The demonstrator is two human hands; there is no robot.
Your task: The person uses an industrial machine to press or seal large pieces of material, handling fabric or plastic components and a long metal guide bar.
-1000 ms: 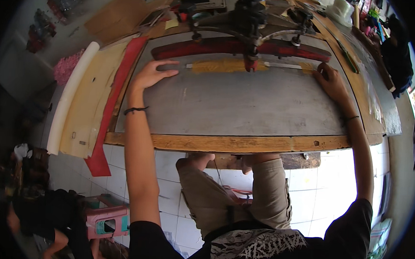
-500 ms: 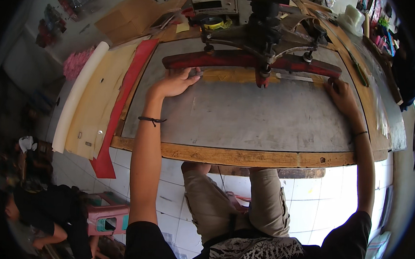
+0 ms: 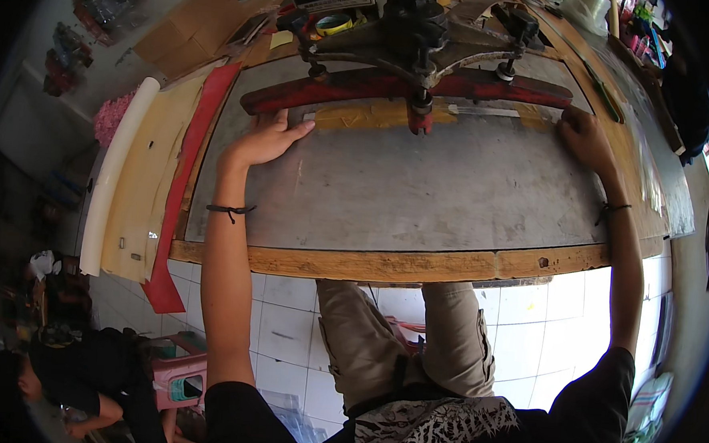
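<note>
A grey flat plate (image 3: 420,185) in a wooden frame lies before me, with a long red metal bar (image 3: 337,94) of a heavy press across its far part. Brown tape (image 3: 360,115) runs along the plate just on the near side of the bar. My left hand (image 3: 261,143) rests by the bar's left end, thumb stretched toward the tape's end, fingertips partly hidden at the bar. At the bar's right end, my right hand (image 3: 585,141) is closed with its fingers curled; whatever lies in them is hidden.
A red strip (image 3: 182,180), a yellowish sheet (image 3: 143,202) and a white roll (image 3: 119,177) lie at left. The press's dark arms (image 3: 424,45) stand over the plate. A green-handled tool (image 3: 611,105) lies at right. Another person (image 3: 93,384) sits low at the left.
The whole view has shifted, so the press and table appear farther left. My left thumb is straighter and farther from the fingers. My right hand stays at the bar's right end.
</note>
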